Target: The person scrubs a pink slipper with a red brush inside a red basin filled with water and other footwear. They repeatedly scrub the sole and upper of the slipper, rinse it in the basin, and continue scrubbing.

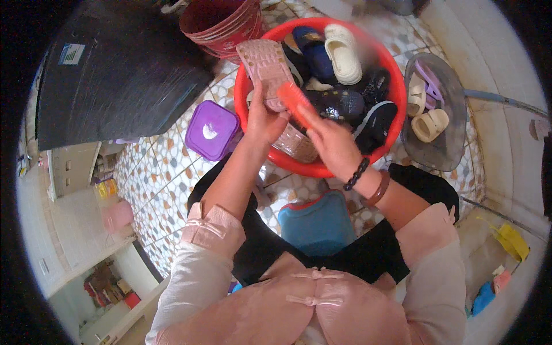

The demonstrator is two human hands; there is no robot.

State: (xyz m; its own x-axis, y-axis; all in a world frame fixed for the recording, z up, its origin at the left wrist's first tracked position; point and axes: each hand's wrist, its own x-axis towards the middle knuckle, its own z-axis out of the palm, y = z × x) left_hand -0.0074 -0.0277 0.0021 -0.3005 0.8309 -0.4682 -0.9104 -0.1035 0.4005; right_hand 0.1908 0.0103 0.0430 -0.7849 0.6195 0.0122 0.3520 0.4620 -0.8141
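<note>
My left hand (pixel 266 123) grips one end of a pink slipper (pixel 263 58), its patterned sole turned up, over the left side of a red plastic basin (pixel 399 99). In my right hand (pixel 332 142) is an orange-red scrubbing brush (pixel 294 101), its head against the lower end of that sole and slightly blurred. Another pink slipper (pixel 297 144) lies under my hands by the near rim. Inside the basin are a cream clog (pixel 343 56), a navy shoe (pixel 317 56), a black shoe with a white edge (pixel 377 125) and several other dark shoes.
A grey tray-like container (pixel 437 153) with cream and lilac sandals stands right of the basin. To its left are a purple square tub (pixel 212 129) and a dark red bucket (pixel 224 26). A blue plastic stool (pixel 319 226) is between my legs. A black cabinet-like block (pixel 116 86) stands far left.
</note>
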